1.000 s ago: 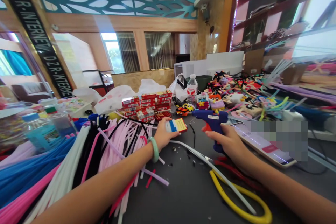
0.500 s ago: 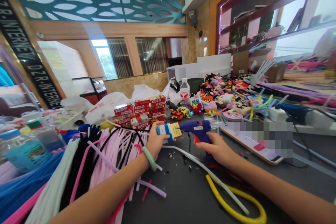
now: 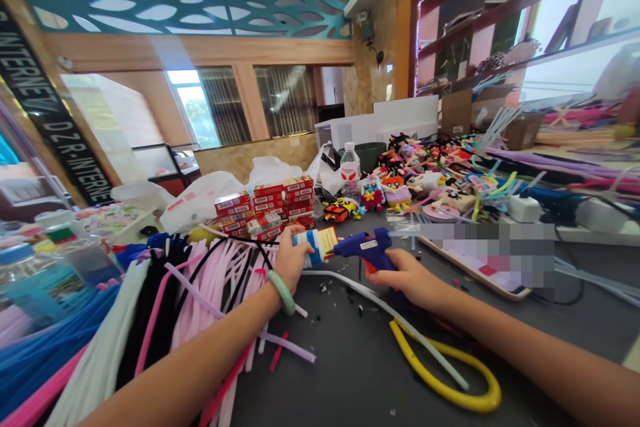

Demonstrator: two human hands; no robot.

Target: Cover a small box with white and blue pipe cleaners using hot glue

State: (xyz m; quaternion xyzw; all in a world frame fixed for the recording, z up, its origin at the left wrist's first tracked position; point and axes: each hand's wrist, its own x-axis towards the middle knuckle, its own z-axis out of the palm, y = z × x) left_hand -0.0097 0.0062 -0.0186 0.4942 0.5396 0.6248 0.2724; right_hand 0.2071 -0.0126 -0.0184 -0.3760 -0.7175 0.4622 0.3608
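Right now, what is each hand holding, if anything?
Left hand: closed on a small box.
Right hand: closed on the glue gun.

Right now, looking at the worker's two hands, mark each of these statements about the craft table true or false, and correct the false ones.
1. The right hand grips a blue glue gun. True.
2. The left hand is empty. False: it holds a small box, close to the glue gun's nozzle.
3. A green bangle sits on the left wrist. True.
4. The yellow loop hangs from the glue gun. False: it lies flat on the dark table, beside the right forearm.
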